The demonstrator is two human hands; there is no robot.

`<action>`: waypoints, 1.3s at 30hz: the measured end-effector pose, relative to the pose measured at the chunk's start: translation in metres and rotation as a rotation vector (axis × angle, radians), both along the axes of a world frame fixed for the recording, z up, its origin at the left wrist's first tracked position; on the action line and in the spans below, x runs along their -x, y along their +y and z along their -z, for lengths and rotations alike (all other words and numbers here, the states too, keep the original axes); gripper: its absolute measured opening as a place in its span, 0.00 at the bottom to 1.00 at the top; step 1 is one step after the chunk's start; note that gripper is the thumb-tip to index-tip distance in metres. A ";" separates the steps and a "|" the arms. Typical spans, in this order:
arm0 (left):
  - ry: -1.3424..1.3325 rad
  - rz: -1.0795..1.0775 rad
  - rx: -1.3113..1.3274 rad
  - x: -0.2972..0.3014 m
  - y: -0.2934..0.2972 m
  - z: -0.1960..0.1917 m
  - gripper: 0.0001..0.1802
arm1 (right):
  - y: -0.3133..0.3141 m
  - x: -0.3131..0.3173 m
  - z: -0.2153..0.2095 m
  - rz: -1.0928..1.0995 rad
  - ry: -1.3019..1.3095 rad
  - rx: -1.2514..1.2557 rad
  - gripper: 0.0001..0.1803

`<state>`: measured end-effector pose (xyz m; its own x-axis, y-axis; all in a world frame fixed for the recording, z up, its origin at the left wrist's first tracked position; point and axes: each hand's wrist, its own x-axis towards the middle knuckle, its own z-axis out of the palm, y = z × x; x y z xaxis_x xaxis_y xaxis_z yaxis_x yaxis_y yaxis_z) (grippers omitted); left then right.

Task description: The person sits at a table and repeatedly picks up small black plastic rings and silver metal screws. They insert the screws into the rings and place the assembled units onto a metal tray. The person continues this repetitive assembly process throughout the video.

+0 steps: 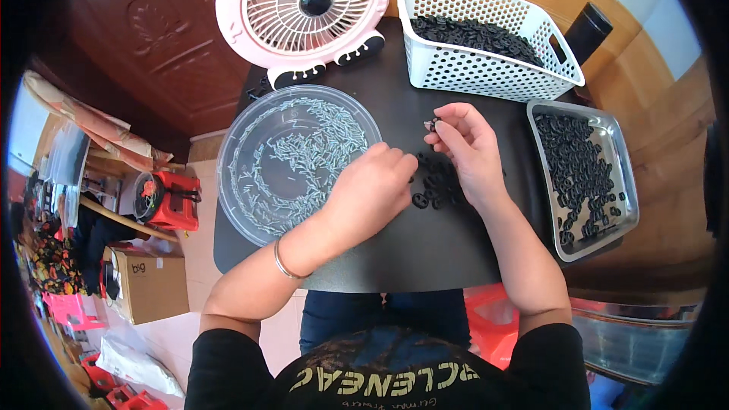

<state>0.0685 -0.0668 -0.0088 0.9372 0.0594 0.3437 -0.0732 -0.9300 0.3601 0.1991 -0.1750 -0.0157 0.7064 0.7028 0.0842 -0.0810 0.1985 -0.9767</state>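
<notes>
My right hand (469,150) is raised over the dark table, its thumb and forefinger pinching a small black piece (434,123); something pale shows beside that piece. My left hand (373,191) is closed with its fingers curled, between the round clear tub and a loose pile of small black ring-like pieces (440,182). A dark speck shows at its fingertips, too small to name. Many short silvery pins (311,144) lie scattered in the clear plastic tub (241,222). The loose pile lies on the tabletop between my two hands, partly hidden by them.
At the right edge of the table (364,262), a metal tray (635,216) holds many black pieces. A white perforated basket (486,80) of black parts stands at the back, beside a pink fan (228,11). A black cylinder (588,30) is behind the basket.
</notes>
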 end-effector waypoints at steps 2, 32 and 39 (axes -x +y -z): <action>0.106 0.021 0.411 0.001 0.005 -0.016 0.08 | -0.001 0.000 -0.001 0.007 0.016 -0.009 0.07; -0.147 0.092 1.564 -0.002 0.024 -0.001 0.12 | -0.003 0.013 -0.002 -0.211 -0.010 -0.045 0.07; -0.133 0.099 1.530 -0.002 0.023 -0.001 0.13 | -0.003 0.013 0.000 -0.171 -0.073 -0.046 0.06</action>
<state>0.0710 -0.0442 -0.0083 0.9270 0.3636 0.0924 -0.2181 0.3219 0.9213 0.1858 -0.1776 -0.0153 0.5682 0.8061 0.1658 -0.0463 0.2325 -0.9715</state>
